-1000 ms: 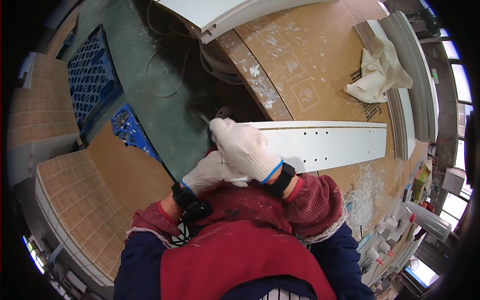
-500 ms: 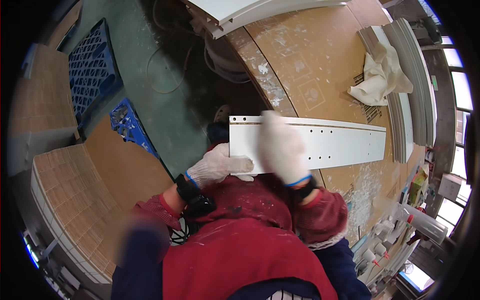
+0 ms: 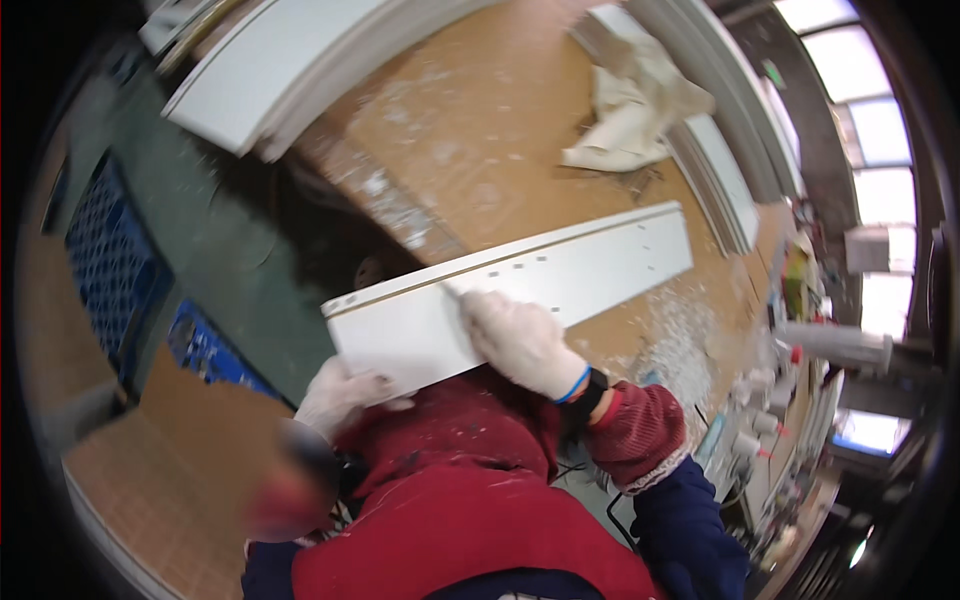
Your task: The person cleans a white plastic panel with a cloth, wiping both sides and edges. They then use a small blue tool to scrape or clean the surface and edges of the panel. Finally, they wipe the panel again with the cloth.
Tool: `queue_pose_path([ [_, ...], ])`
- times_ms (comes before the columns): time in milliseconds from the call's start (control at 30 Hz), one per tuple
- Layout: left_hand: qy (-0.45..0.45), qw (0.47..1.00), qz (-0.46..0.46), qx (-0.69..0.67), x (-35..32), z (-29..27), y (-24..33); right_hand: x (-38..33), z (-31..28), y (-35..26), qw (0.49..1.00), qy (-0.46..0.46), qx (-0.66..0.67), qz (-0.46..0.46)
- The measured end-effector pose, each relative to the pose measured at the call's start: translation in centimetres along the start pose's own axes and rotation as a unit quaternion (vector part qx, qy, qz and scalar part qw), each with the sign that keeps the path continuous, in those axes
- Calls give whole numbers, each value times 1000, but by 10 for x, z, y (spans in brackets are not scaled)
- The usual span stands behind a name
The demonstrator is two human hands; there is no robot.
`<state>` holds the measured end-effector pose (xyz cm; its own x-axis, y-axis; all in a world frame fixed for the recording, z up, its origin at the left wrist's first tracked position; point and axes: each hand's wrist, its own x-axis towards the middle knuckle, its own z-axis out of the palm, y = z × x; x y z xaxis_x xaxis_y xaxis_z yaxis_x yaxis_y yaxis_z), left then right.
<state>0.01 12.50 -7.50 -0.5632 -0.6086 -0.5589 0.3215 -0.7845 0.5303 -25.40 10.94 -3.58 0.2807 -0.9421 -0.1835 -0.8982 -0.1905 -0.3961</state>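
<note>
A long white drilled panel [image 3: 606, 262] with a narrow groove along its far edge lies slantwise in front of me, its right part over the worktable. My left hand [image 3: 340, 396], in a white knit glove, grips its near left corner with the thumb on top. My right hand [image 3: 522, 342], also gloved, is closed above the panel's left half. A small dark tip shows at its fingers near the groove, too blurred to name. Several small holes dot the panel's face.
The brown-covered worktable [image 3: 490, 130] carries white flakes. A cream cloth [image 3: 630, 115] lies by stacked long white panels [image 3: 725, 190] at the far right. Another white panel [image 3: 260, 75] stands far left. Blue plastic pallets [image 3: 118, 260] are on the floor; bottles [image 3: 750, 440] stand at right.
The view has turned, and the panel now slants up to the right. My right hand, blurred over the panel before, now is lower on it with its fingers closed. My left hand keeps its corner.
</note>
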Motion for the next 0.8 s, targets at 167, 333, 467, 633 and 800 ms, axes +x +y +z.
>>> queue_pose_path([
  [167, 52, 998, 2, 33, -6, -10, -2, -4, -28, 62, 992, 10, -38, 121],
  [333, 93, 995, 5, 48, -13, -15, 1, -28, -75, 196, 954, 130, -100, 251],
  [467, 112, 991, 27, 65, -15, -16, 0, -54, -124, 265, 889, 128, -137, 418],
  [633, 153, 985, 19, 73, -22, -20, 1, -34, -102, 219, 964, 176, -81, 184],
  [800, 166, 983, 30, 76, -22, -25, -1, -24, -103, 246, 946, 141, -74, 281],
])
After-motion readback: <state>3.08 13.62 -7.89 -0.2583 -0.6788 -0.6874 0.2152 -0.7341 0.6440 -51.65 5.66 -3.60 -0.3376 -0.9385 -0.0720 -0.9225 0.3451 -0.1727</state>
